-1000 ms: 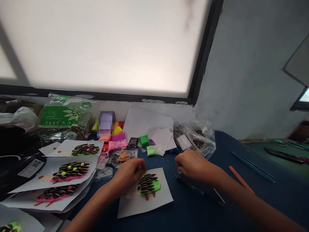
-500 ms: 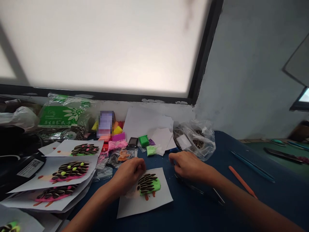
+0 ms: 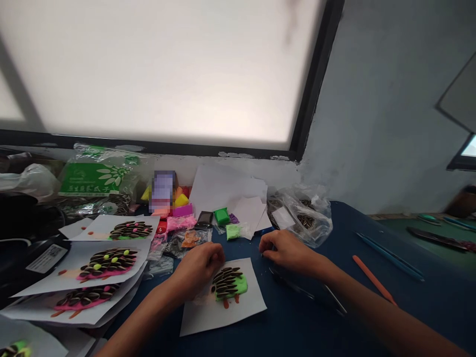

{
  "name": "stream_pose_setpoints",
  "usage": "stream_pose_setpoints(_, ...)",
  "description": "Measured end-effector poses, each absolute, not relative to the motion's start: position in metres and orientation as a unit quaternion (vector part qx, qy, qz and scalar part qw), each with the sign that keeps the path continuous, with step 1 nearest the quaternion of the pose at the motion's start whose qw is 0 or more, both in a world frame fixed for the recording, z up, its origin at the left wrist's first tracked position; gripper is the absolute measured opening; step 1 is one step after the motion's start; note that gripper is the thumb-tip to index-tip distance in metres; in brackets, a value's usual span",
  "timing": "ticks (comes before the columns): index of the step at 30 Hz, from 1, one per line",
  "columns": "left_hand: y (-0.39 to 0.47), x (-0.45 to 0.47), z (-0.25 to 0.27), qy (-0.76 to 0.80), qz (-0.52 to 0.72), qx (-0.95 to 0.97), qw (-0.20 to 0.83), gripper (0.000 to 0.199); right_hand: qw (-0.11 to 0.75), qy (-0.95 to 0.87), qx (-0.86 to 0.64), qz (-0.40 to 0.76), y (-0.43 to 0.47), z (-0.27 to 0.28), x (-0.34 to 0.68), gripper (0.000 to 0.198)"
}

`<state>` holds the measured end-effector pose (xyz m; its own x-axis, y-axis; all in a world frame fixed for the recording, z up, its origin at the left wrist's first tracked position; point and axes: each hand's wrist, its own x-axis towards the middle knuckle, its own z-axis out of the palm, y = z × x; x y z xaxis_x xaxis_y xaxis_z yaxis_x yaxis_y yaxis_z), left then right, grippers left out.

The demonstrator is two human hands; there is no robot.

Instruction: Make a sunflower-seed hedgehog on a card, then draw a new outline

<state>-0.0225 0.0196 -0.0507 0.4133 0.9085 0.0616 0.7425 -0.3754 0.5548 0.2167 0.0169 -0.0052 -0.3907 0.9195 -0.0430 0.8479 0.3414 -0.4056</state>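
Note:
A white paper card [image 3: 243,317] lies on the blue table, bearing a hedgehog figure of green clay [image 3: 241,283] with striped sunflower seeds [image 3: 226,280] as spines and brown clay feet. Against the card's upper left edge rests my left hand [image 3: 199,265], its fingers curled; whatever they may hold is hidden. To the right of the card, just above the table, my right hand [image 3: 288,250] is closed in a pinch. Something tiny and dark shows at its fingertips, too small to name.
Finished-looking seed pictures [image 3: 107,260] are stacked at left. Coloured clay packets [image 3: 221,216] and blank paper [image 3: 211,186] lie along the wall. A clear bag of seeds [image 3: 307,218] sits behind my right hand. An orange tool [image 3: 374,280] and blue tweezers [image 3: 390,258] lie at right.
My right hand has lifted slightly, and its fingers have drawn together into a pinch. My left hand and the card have stayed in place.

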Motion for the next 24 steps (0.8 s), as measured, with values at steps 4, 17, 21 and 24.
stream_pose_setpoints(4,0.019,-0.023,-0.051,0.513,0.182,0.808,0.226,0.018,0.111,-0.813,-0.539,0.188,0.016,-0.004,0.214,0.013)
stream_pose_setpoints(17,0.020,-0.022,-0.050,0.516,0.180,0.807,0.225,0.018,0.072,-0.827,-0.549,0.096,0.005,0.000,0.204,0.018)
stream_pose_setpoints(21,0.019,-0.023,-0.051,0.516,0.178,0.807,0.224,0.017,0.128,-0.845,-0.499,0.144,-0.007,0.003,0.195,0.021)
stream_pose_setpoints(24,0.020,-0.023,-0.054,0.510,0.186,0.811,0.219,0.017,0.145,-0.854,-0.474,0.157,-0.014,-0.002,0.188,0.020)
